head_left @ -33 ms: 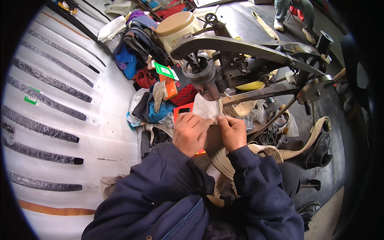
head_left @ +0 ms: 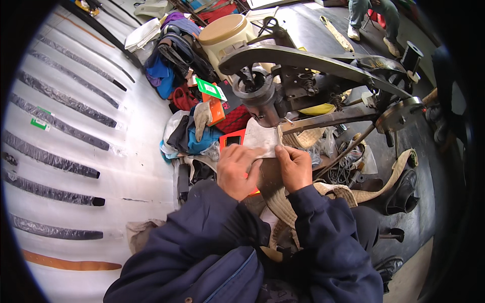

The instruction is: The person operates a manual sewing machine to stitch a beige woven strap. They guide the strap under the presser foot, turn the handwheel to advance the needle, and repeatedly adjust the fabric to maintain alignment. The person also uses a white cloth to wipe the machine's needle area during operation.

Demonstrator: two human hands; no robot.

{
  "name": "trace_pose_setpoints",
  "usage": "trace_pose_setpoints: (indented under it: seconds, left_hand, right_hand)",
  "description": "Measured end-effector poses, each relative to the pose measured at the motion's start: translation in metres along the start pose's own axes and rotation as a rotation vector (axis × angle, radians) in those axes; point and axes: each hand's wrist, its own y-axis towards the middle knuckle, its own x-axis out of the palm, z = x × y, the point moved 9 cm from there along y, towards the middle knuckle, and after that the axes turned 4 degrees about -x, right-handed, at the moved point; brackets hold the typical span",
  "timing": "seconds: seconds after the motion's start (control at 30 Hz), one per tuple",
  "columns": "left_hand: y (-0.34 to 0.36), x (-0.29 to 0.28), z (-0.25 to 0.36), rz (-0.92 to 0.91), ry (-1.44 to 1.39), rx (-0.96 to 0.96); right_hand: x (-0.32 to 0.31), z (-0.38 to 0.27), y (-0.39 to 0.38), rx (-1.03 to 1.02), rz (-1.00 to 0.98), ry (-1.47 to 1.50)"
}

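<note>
A pale grey-white flat piece (head_left: 260, 135), cloth or leather, lies under the head of a dark metal hand-cranked sewing machine (head_left: 313, 68). My right hand (head_left: 296, 169) pinches its near right corner between thumb and fingers. On the near left edge rest the fingers of my left hand (head_left: 236, 170), stretched out, with the thumb held apart below them. A quilted beige strip (head_left: 283, 207) hangs under my hands, beside the machine's dark plate (head_left: 271, 174). The machine's needle area is partly hidden by its round housing.
On the left, several dark plastic-wrapped strips (head_left: 55, 189) lie on a white surface. Bags and cloths (head_left: 177, 55), a lidded tub (head_left: 222, 30) and a glove (head_left: 202, 118) crowd behind. Black shoes (head_left: 402, 192) and tangled cords (head_left: 343, 169) lie right. Another person's legs (head_left: 371, 17) show far right.
My left thumb has moved down, away from the fingers, and the left hand has opened on the piece. My right hand keeps its pinch; the view has shifted slightly.
</note>
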Motion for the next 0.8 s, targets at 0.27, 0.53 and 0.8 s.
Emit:
trace_pose_setpoints:
  seconds: [0.27,0.53,0.8]
  left_hand:
    - [-0.111,0.070,-0.041,-0.159,-1.434,-1.231]
    - [-0.074,0.091,-0.063,0.051,-1.747,-1.110]
    - [-0.075,0.091,-0.069,0.167,-1.730,-1.074]
  right_hand:
    - [0.006,0.008,-0.001,0.007,-0.042,0.141]
    - [0.012,0.009,-0.003,0.053,-0.065,0.280]
    - [0.015,0.008,-0.004,0.072,-0.075,0.343]
